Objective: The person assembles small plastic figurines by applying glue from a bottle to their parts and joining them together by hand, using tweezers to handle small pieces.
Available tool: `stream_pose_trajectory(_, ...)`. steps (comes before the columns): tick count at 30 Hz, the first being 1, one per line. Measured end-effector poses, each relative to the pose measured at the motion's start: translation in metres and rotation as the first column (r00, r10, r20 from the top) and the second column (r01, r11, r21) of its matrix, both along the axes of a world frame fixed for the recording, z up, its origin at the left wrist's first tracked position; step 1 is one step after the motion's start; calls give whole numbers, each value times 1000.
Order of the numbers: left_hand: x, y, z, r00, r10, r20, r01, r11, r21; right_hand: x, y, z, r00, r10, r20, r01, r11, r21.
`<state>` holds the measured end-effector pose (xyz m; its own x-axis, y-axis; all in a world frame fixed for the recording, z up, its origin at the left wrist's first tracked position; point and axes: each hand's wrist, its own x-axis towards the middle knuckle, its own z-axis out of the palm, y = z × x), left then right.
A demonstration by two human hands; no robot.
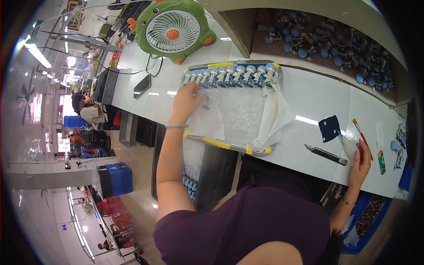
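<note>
My left hand (189,100) reaches over the left part of a metal tray (281,95) lined with white sheet. Its fingers are closed, apparently on a small figurine (206,103) that shows just beside the thumb and is partly hidden. Along the tray's far edge stands a row of blue-haired figurines (239,76) in blue and grey. Far to the right, my right hand (361,164) rests on the table with its fingers apart, their tips at the edge of a rounded whitish thing (350,146) I cannot name. A red-handled brush (363,138) lies beside those fingers.
A cutter knife (326,154), dark cloth (329,128) and green tube (381,162) lie right of the tray. A green fan (197,37) and a phone-like black slab (142,86) are at the far left. A shelf bin (265,53) holds many figurines; a blue crate (351,247) sits below the table.
</note>
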<state>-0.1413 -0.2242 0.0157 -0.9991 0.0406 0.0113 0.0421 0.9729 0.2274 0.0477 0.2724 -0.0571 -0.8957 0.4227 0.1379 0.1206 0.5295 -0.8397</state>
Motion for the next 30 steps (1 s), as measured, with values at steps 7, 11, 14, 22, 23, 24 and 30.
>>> stream_pose_trajectory(7,27,3,-2,963,-263,-56,260,964,-64,2,3,-2,1000,8,-2,-8,1000,-12)
stream_pose_trajectory(11,29,1,-2,949,-314,-11,313,949,-38,1,4,-2,999,28,19,-28,1000,7)
stream_pose_trajectory(14,25,-1,-5,940,-340,39,341,939,-34,1,3,0,999,13,39,-13,1000,2)
stream_pose_trajectory(22,12,-29,-15,978,-104,-183,134,979,156,-1,-1,3,1000,-2,3,2,1000,-2)
stream_pose_trajectory(23,12,-32,-19,978,-104,-182,133,979,157,-1,-1,3,1000,0,-5,0,1000,-6)
stream_pose_trajectory(24,12,-34,-22,968,-127,-215,159,978,136,-1,-1,3,1000,0,-4,0,1000,-6)
stream_pose_trajectory(30,17,-39,-31,955,-166,-244,191,978,81,-3,-2,6,1000,3,13,-3,1000,3)
